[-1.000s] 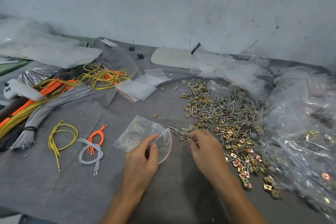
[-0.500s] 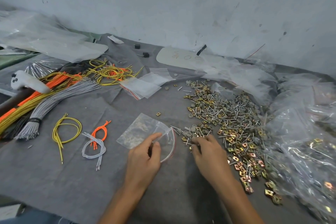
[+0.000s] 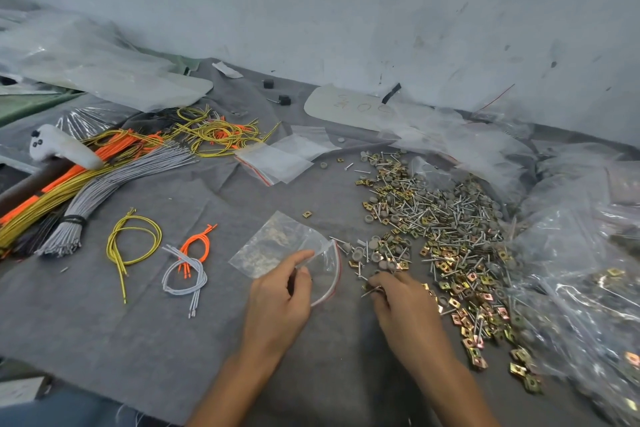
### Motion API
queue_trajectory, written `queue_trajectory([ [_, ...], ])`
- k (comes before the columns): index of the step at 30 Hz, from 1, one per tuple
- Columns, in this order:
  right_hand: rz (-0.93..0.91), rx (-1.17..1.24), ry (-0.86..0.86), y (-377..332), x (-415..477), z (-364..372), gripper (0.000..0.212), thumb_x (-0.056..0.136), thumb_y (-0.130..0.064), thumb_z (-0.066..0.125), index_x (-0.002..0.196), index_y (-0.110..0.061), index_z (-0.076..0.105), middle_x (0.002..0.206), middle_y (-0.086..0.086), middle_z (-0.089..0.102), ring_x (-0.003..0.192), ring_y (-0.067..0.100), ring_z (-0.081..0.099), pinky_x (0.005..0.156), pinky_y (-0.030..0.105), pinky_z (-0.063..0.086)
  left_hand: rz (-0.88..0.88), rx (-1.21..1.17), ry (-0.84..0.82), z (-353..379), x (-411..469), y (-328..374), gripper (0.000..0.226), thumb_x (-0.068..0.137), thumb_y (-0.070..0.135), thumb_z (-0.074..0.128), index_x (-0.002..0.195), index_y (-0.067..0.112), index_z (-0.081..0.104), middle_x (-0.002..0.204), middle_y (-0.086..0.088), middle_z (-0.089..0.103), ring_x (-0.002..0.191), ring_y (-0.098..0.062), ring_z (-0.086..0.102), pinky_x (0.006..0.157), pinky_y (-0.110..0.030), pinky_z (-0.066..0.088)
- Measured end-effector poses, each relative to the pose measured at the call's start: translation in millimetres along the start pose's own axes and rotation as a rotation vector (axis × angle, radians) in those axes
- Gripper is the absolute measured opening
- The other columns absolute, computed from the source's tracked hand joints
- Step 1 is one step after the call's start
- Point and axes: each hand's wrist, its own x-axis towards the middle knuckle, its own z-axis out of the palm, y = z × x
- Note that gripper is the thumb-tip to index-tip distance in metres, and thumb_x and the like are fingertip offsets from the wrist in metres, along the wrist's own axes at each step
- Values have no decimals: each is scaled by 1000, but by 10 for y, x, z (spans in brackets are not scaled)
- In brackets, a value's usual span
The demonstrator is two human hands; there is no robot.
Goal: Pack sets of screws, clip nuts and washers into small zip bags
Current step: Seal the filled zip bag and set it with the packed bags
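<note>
now right hand (image 3: 408, 315) fingers (image 3: 380, 282) pinch screws (image 3: 370, 290) while left hand (image 3: 277, 298) still pinches the zip bag (image 3: 273, 243).

Both bare forearms show at the bottom edge and point forward, side by side, a little closer together at the hands. The left hand (image 3: 280, 291) is palm down, with its back to the camera. Its first finger (image 3: 300, 256) is stretched out and the thumb is bent below it, and the two pinch the open edge of the zip bag (image 3: 273, 243). The right hand (image 3: 405, 308) is just beside it, also palm down. Its fingers are curled in tight (the tips are mostly hidden) and pinch some small metal parts (image 3: 370, 289). The hands do not touch.
</note>
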Motion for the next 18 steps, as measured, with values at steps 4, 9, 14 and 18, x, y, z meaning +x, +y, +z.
queue_trajectory([
  [4,12,-15,-1,-31,114,-27,20,97,-16,51,111,-20,63,110,3,62,99,27,61,81,37,42,-16,-7,-5,5,-7,7,30,92,27,50,112,29,72,68,18,63,73,-7,71,67,-26,50],
  [9,22,-62,-77,-50,163,-41,15,93,-19,52,107,-20,60,110,0,58,99,24,59,79,34,40,-22,6,-5,1,-2,13,30,91,27,50,112,28,72,71,19,64,74,-7,70,68,-26,50],
  [14,49,30,-129,29,191,-117,7,92,-20,59,98,-24,59,99,-5,53,98,24,59,80,35,42,-17,15,-14,-1,-3,13,30,91,26,50,112,28,72,70,16,65,72,-7,70,64,-22,48],
  [18,28,51,-114,75,192,-130,9,94,-23,60,87,-25,56,93,-7,57,91,19,57,79,36,45,-15,15,-11,-3,-2,18,30,91,25,51,111,29,72,68,14,65,70,-8,70,64,-25,49],
])
